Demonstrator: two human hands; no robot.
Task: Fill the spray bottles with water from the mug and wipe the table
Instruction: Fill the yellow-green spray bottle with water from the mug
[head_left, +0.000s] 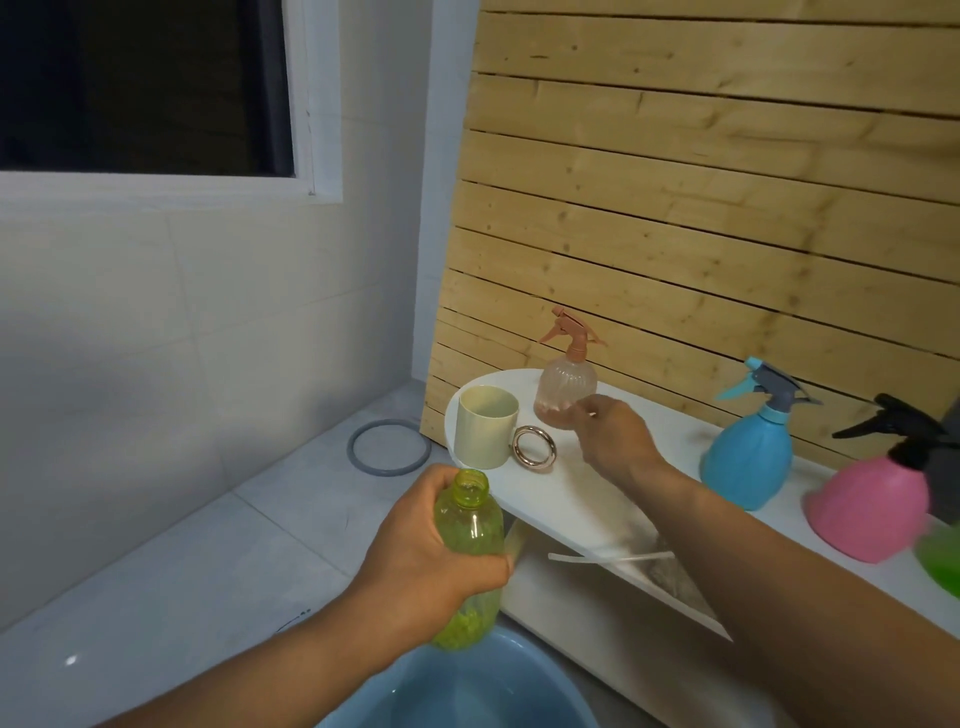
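My left hand (431, 545) grips a translucent green bottle (470, 525) with no spray head, its open neck up, above a blue basin (457, 686). A cream mug (485, 434) with a shiny ring handle (534, 448) stands at the left end of the white table (561, 499). My right hand (613, 439) hovers just right of that handle, fingers loosely curled, nothing seen in it. Behind it stands a peach spray bottle (566, 387). A blue spray bottle (748, 457) and a pink one with a black head (872, 499) stand further right.
A wooden slat panel (701, 208) leans behind the table. A blurred green object (943, 561) sits at the right edge. A thin white tube (597, 557) shows below the table's front edge. A grey ring (388, 448) lies on the tiled floor.
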